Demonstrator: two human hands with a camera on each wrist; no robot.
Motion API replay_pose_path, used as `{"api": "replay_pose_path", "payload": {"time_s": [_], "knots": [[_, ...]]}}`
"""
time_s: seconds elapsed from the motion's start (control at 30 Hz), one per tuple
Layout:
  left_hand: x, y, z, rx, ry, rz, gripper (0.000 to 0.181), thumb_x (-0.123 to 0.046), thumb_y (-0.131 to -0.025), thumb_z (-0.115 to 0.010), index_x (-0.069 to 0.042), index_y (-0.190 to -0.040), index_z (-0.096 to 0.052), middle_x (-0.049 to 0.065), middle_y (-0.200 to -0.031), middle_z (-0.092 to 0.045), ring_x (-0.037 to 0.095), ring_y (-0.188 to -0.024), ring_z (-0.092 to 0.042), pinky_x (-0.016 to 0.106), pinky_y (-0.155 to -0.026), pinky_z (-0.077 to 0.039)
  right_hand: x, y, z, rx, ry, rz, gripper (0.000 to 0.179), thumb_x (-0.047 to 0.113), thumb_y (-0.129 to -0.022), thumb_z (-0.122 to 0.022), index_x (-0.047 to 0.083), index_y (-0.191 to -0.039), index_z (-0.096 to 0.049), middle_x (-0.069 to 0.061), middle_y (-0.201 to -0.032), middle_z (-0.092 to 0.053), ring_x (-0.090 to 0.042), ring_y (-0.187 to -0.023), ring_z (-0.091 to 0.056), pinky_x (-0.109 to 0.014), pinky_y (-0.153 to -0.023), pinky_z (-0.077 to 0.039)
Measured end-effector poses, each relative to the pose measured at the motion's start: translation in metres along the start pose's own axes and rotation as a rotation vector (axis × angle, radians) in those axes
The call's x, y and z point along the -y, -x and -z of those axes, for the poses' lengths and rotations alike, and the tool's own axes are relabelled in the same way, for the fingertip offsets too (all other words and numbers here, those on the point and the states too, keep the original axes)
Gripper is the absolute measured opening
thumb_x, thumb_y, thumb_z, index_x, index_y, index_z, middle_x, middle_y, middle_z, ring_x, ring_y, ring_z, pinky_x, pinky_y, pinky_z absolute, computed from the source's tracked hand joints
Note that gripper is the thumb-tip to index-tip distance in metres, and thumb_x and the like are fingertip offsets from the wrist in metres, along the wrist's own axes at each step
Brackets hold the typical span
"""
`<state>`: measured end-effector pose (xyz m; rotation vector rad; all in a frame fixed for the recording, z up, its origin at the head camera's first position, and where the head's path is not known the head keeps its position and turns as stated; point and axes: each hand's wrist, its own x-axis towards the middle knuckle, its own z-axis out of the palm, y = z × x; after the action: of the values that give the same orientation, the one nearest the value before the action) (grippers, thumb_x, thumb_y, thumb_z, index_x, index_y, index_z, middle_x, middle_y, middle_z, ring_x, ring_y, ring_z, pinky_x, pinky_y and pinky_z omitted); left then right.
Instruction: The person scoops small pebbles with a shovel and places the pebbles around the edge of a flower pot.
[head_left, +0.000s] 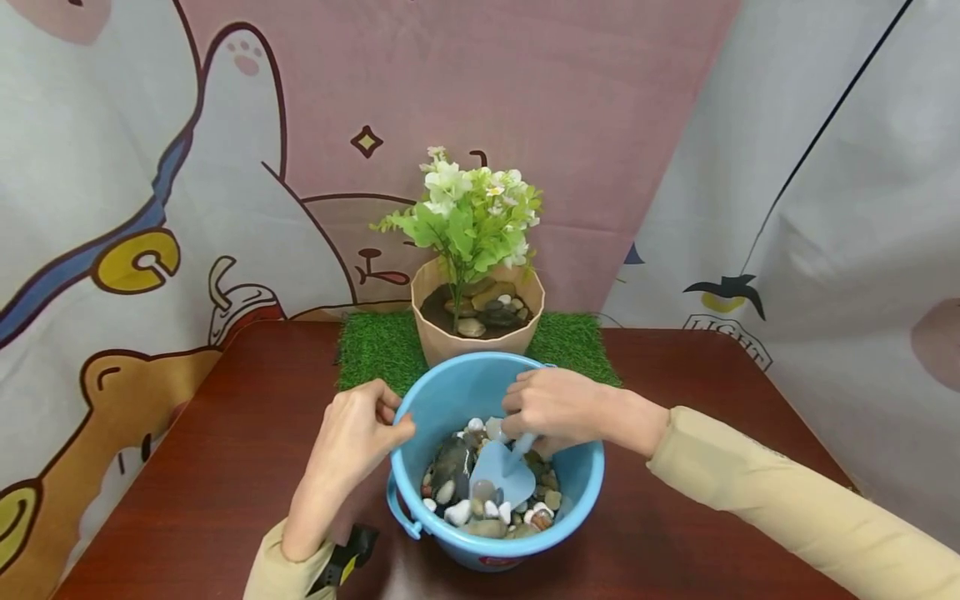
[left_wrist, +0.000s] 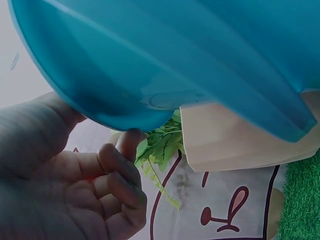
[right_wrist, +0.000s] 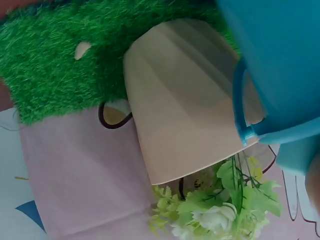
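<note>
A blue plastic bucket [head_left: 498, 542] holds pebbles in white, grey and brown [head_left: 457, 512]. My left hand [head_left: 352, 437] is at the bucket's left rim, pinching it between thumb and forefinger; the left wrist view shows the forefinger's tip right at the rim [left_wrist: 107, 125], the other fingers curled below. Inside the bucket, my right hand [head_left: 551, 408] grips the handle of a light-blue toy shovel [head_left: 498, 475]. The shovel's heart-shaped blade lies low among the stones, its handle slanting up to the right. In the right wrist view only a sliver of that hand [right_wrist: 313, 192] shows.
Behind the bucket, a beige flowerpot [head_left: 480, 340] with an upright white-flowered plant [head_left: 468, 208], soil and stones stands on a green grass mat [head_left: 577, 342]. One pale pebble [right_wrist: 82, 50] lies on the mat. The brown table [head_left: 247, 450] meets a printed cloth backdrop [head_left: 600, 125].
</note>
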<state>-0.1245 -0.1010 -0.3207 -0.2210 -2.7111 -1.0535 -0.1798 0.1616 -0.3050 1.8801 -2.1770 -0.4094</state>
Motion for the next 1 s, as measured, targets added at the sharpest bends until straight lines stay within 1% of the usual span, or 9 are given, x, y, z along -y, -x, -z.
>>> {"api": "replay_pose_path", "payload": {"time_s": [0.07, 0.17, 0.37, 0.43, 0.67, 1.0], "knots": [[-0.0002, -0.0001, 0.0003, -0.003, -0.002, -0.003, 0.009, -0.009, -0.07, -0.067, -0.005, -0.077, -0.066, 0.003, -0.068, -0.065, 0.008, -0.059, -0.056, 0.027, -0.057, -0.046, 0.0009, -0.0009, -0.0019, -0.027, -0.037, 0.004, 0.018, 0.023, -0.066, -0.076, 0.024, -0.078, -0.063, 0.008, -0.071, -0.057, -0.01, -0.065, -0.05, -0.024, -0.064, -0.039], [-0.0006, 0.0001, 0.0011, -0.008, -0.005, -0.005, 0.009, -0.009, -0.069, -0.067, -0.005, -0.077, -0.066, 0.003, -0.068, -0.065, 0.008, -0.059, -0.055, 0.027, -0.057, -0.046, 0.0016, -0.002, -0.0047, -0.055, -0.042, -0.001, 0.017, 0.02, -0.066, -0.075, 0.025, -0.077, -0.062, 0.008, -0.069, -0.056, -0.01, -0.064, -0.048, -0.024, -0.063, -0.037], [-0.0005, 0.0006, 0.0022, -0.009, -0.008, -0.001, 0.009, -0.009, -0.069, -0.067, -0.006, -0.077, -0.066, 0.002, -0.068, -0.065, 0.008, -0.059, -0.055, 0.027, -0.058, -0.046, 0.0022, -0.0033, -0.0059, -0.073, -0.055, -0.011, 0.017, 0.02, -0.067, -0.075, 0.025, -0.077, -0.061, 0.008, -0.069, -0.055, -0.01, -0.064, -0.046, -0.024, -0.063, -0.036], [-0.0002, 0.0009, 0.0023, -0.009, -0.006, 0.004, 0.009, -0.009, -0.069, -0.067, -0.006, -0.077, -0.066, 0.002, -0.068, -0.065, 0.008, -0.059, -0.055, 0.027, -0.058, -0.046, 0.0024, -0.004, -0.0052, -0.066, -0.062, -0.013, 0.017, 0.02, -0.067, -0.075, 0.025, -0.077, -0.061, 0.009, -0.069, -0.055, -0.009, -0.064, -0.047, -0.024, -0.063, -0.037], [0.0006, 0.0013, 0.001, -0.004, 0.004, 0.008, 0.009, -0.008, -0.069, -0.066, -0.006, -0.077, -0.066, 0.002, -0.068, -0.065, 0.008, -0.058, -0.053, 0.025, -0.056, -0.044, 0.0002, -0.0064, -0.0046, -0.001, -0.091, -0.017, 0.016, 0.022, -0.069, -0.076, 0.025, -0.074, -0.061, 0.01, -0.069, -0.056, -0.008, -0.064, -0.047, -0.023, -0.064, -0.038], [0.0001, 0.001, -0.0003, -0.014, 0.008, -0.011, 0.008, -0.008, -0.068, -0.066, -0.006, -0.076, -0.065, 0.002, -0.066, -0.064, 0.007, -0.057, -0.053, 0.025, -0.055, -0.043, -0.0022, -0.0049, -0.0019, 0.025, -0.114, -0.018, 0.015, 0.022, -0.068, -0.076, 0.025, -0.074, -0.062, 0.01, -0.07, -0.056, -0.007, -0.064, -0.048, -0.023, -0.065, -0.04]]}}
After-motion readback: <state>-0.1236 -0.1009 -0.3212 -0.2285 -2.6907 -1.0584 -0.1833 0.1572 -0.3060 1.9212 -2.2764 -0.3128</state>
